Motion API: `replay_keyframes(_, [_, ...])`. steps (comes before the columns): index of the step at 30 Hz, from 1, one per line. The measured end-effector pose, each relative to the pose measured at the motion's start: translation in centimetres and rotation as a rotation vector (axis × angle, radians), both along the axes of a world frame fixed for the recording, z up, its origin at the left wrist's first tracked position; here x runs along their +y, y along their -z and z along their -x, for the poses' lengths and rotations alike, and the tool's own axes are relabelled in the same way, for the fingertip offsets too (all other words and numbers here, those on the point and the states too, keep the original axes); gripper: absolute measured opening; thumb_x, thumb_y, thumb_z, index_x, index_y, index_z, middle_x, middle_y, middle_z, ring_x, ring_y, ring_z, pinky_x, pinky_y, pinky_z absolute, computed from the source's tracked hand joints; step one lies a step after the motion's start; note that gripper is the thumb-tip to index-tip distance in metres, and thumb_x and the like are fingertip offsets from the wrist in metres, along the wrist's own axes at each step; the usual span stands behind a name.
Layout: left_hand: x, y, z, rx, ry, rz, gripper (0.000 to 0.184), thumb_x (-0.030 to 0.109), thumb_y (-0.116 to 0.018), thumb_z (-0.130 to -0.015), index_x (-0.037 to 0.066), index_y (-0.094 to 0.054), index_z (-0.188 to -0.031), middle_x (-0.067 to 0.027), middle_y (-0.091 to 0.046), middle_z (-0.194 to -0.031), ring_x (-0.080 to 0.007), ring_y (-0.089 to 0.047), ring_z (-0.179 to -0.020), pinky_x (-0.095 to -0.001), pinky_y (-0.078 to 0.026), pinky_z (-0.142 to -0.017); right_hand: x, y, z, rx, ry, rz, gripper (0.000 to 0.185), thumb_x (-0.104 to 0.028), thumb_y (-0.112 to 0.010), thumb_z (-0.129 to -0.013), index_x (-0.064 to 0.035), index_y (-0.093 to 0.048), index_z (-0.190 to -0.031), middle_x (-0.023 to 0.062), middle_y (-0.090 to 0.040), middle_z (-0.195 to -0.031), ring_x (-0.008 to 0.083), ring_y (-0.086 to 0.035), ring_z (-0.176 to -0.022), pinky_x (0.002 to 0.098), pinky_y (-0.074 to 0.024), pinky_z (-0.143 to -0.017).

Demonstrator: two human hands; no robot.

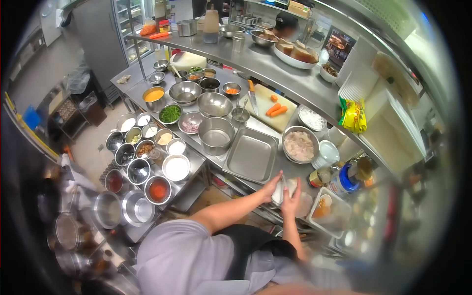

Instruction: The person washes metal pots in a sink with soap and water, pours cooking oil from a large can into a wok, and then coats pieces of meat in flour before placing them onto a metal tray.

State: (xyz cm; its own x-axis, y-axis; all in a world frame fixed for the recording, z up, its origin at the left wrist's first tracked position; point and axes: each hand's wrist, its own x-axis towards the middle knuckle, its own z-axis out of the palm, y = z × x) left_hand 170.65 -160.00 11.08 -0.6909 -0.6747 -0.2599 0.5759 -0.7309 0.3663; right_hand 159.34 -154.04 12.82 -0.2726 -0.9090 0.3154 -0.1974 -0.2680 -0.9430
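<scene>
My left hand (272, 188) and my right hand (291, 199) are close together at the near edge of the steel counter. Between them is a whitish bowl-like item (279, 191), with a pale piece (292, 185) beside it against my right hand. What the pale piece is, I cannot make out. The fingers of both hands curve round these items. Just left of my hands lies an empty rectangular steel tray (251, 153). Beyond them stands a bowl of pale raw meat pieces (299, 144).
A cutting board (268, 98) holds carrots (277, 109) and a knife (253, 97). Steel bowls and ingredient containers (176, 167) fill the left side. A plastic tub (330, 212) and jars (344, 181) stand right. Behind the upper shelf (265, 56), a co-worker's dark cap (286, 19) shows.
</scene>
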Motion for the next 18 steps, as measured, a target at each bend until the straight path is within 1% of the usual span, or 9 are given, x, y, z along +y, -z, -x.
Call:
replay_keyframes(1, [0.6, -1.6, -0.8, 0.027, -0.038, -0.03, 0.064, 0.063, -0.052, -0.095, 0.009, -0.059, -0.128, -0.0095, -0.067, -0.118, -0.0247, -0.064, -0.111, -0.0441, -0.048, -0.1, 0.4, -1.3, -1.0, 0.128, -0.004, -0.017, 0.069, -0.012, -0.064, -0.092, -0.0022, -0.033, -0.152, 0.0211, -0.043, -0.15, 0.0319, -0.043, -0.137, 0.0405, -0.0335, -0.114])
replay_keyframes(2, [0.5, -1.5, -1.4, 0.032, -0.038, -0.024, 0.064, 0.063, -0.052, -0.095, 0.009, -0.059, -0.128, -0.0095, -0.067, -0.118, -0.0247, -0.064, -0.111, -0.0441, -0.048, -0.1, 0.4, -1.6, -1.6, 0.134, -0.003, -0.011, 0.069, -0.012, -0.064, -0.092, -0.0022, -0.033, -0.152, 0.0211, -0.043, -0.15, 0.0319, -0.043, -0.137, 0.0405, -0.0335, -0.114])
replay_keyframes(4, [0.6, 0.0, -2.4, 0.065, -0.087, 0.008, 0.067, 0.065, -0.054, -0.094, 0.009, -0.058, -0.129, -0.0094, -0.067, -0.118, -0.025, -0.064, -0.109, -0.0444, -0.048, -0.099, 0.3, -1.9, -2.6, 0.503, -0.032, -0.032, 0.072, -0.012, -0.066, -0.089, -0.0015, -0.033, -0.152, 0.0271, -0.045, -0.147, 0.0383, -0.044, -0.137, 0.0425, -0.0348, -0.113])
replay_keyframes(5, [0.6, -0.4, -3.5, 0.034, -0.092, 0.028, 0.07, 0.065, -0.056, -0.092, 0.008, -0.057, -0.132, -0.0101, -0.064, -0.124, -0.0249, -0.061, -0.112, -0.0434, -0.047, -0.099, 0.5, -2.7, -3.5, 0.521, -0.06, -0.112, 0.073, -0.018, -0.064, -0.09, -0.0011, -0.031, -0.153, 0.0317, -0.047, -0.142, 0.0439, -0.044, -0.135, 0.0447, -0.0357, -0.112])
replay_keyframes(9, [1.5, -1.2, -6.6, -0.207, -0.119, 0.072, 0.072, 0.064, -0.058, -0.092, 0.007, -0.055, -0.136, -0.0109, -0.058, -0.133, -0.024, -0.057, -0.118, -0.0423, -0.044, -0.102, 0.3, -0.7, -6.7, 0.631, -0.143, -0.236, 0.074, -0.023, -0.057, -0.095, -0.0023, -0.021, -0.157, 0.0307, -0.04, -0.149, 0.0426, -0.039, -0.14, 0.0439, -0.0327, -0.114])
replay_keyframes(11, [0.6, 1.0, -7.2, -0.3, -0.144, 0.149, 0.078, 0.065, -0.058, -0.091, 0.007, -0.05, -0.142, -0.0102, -0.053, -0.139, -0.022, -0.053, -0.123, -0.0415, -0.042, -0.105, 0.1, -0.3, -8.4, 0.462, -0.226, -0.192, 0.074, -0.03, -0.047, -0.101, -0.0016, -0.008, -0.158, 0.0295, -0.028, -0.157, 0.0409, -0.03, -0.146, 0.0426, -0.0268, -0.118])
replay_keyframes(14, [1.7, -3.4, -11.0, -0.205, -0.193, 0.11, 0.079, 0.064, -0.06, -0.091, 0.007, -0.048, -0.145, -0.0097, -0.053, -0.138, -0.0208, -0.053, -0.122, -0.0404, -0.042, -0.104, 0.1, -3.9, -10.5, 0.489, -0.24, -0.258, 0.073, -0.037, -0.039, -0.104, -0.0003, -0.005, -0.158, 0.0281, -0.02, -0.16, 0.0398, -0.023, -0.149, 0.0416, -0.0194, -0.12])
replay_keyframes(16, [0.8, -1.6, -10.6, -0.054, -0.15, 0.122, 0.073, 0.057, -0.063, -0.092, 0.006, -0.051, -0.142, -0.0089, -0.056, -0.136, -0.0199, -0.053, -0.122, -0.0381, -0.042, -0.104, -0.4, -4.2, -11.7, 0.498, -0.238, -0.294, 0.074, -0.041, -0.036, -0.106, 0.0003, -0.004, -0.158, 0.0275, -0.016, -0.162, 0.0392, -0.019, -0.15, 0.0411, -0.0157, -0.121])
replay_keyframes(18, [1.4, -2.2, -10.3, -0.001, -0.234, 0.233, 0.067, 0.051, -0.061, -0.096, 0.008, -0.046, -0.146, -0.01, -0.051, -0.143, -0.0231, -0.052, -0.128, -0.0395, -0.043, -0.105, -0.7, -2.0, -12.8, 0.921, -0.075, -0.034, 0.073, -0.046, -0.028, -0.107, -0.0005, -0.002, -0.158, 0.0254, -0.013, -0.163, 0.0357, -0.018, -0.151, 0.0404, -0.0184, -0.121])
